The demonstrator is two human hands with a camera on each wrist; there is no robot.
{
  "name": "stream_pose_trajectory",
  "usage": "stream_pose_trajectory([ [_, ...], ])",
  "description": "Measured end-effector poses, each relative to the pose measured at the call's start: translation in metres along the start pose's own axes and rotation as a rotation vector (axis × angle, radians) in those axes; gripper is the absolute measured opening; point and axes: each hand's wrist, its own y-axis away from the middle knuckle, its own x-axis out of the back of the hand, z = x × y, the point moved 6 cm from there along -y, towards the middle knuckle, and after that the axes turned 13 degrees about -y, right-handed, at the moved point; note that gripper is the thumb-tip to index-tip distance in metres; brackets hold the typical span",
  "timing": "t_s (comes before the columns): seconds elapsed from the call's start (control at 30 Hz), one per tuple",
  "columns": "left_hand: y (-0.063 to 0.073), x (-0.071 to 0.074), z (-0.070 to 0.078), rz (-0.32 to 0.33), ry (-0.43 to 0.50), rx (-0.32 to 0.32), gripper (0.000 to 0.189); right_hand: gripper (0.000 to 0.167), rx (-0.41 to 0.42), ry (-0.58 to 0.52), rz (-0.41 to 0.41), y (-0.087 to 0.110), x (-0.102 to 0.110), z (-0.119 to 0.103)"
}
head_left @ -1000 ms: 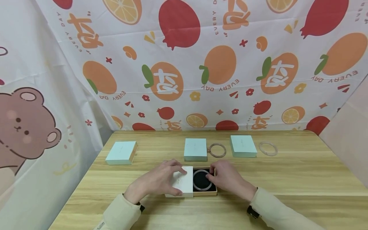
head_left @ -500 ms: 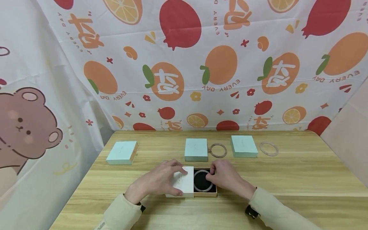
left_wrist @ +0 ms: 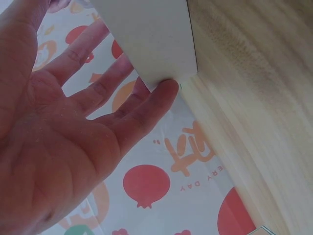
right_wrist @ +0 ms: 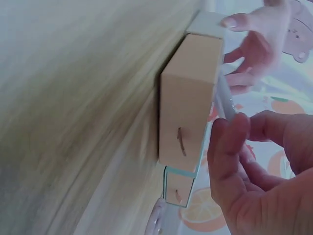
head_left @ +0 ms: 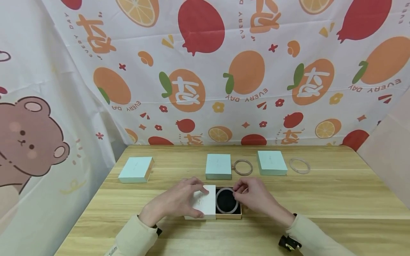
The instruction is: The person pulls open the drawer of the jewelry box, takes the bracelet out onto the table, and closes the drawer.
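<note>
A white slide-out gift box [head_left: 206, 202] lies on the wooden table, its drawer pulled partway out to the right. My left hand [head_left: 179, 199] holds the white sleeve between thumb and fingers; in the left wrist view the thumb touches the box's [left_wrist: 151, 39] lower corner. Over the drawer's black padding is a pale bangle [head_left: 217, 201], tilted up at its right side. My right hand [head_left: 254, 193] pinches that edge between thumb and fingers. In the right wrist view the bangle [right_wrist: 227, 100] stands above the tan drawer [right_wrist: 188, 98], with my right hand [right_wrist: 264, 166] at its end.
Behind my hands are two mint boxes, one in the middle [head_left: 218, 166] and one further right [head_left: 271, 163]. A brownish bangle [head_left: 242, 167] and a clear bangle [head_left: 299, 165] lie beside them. Another mint box [head_left: 136, 170] is at the far left. A fruit-printed curtain [head_left: 214, 81] hangs behind the table.
My right hand has shifted slightly right and raised the bangle's right edge off the padding. The left hand stays on the sleeve.
</note>
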Motion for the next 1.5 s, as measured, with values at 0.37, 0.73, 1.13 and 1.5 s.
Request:
stream_pose_trajectory([
  [0.37,0.000,-0.001,0.000,0.002,0.001,-0.006,0.054,0.033,-0.128,-0.310,-0.104,0.009,-0.002,0.006],
  [0.73,0.000,0.000,0.000,-0.003,0.011,0.000,0.055,0.033,-0.122,-0.341,-0.089,0.012,0.001,0.012],
  [1.13,0.002,-0.001,0.000,-0.002,0.002,0.004,0.056,0.033,-0.155,-0.360,-0.038,0.015,0.006,0.017],
  [1.5,0.001,0.000,0.000,-0.010,0.017,0.006,0.055,0.036,-0.195,-0.387,-0.013,0.021,0.015,0.023],
])
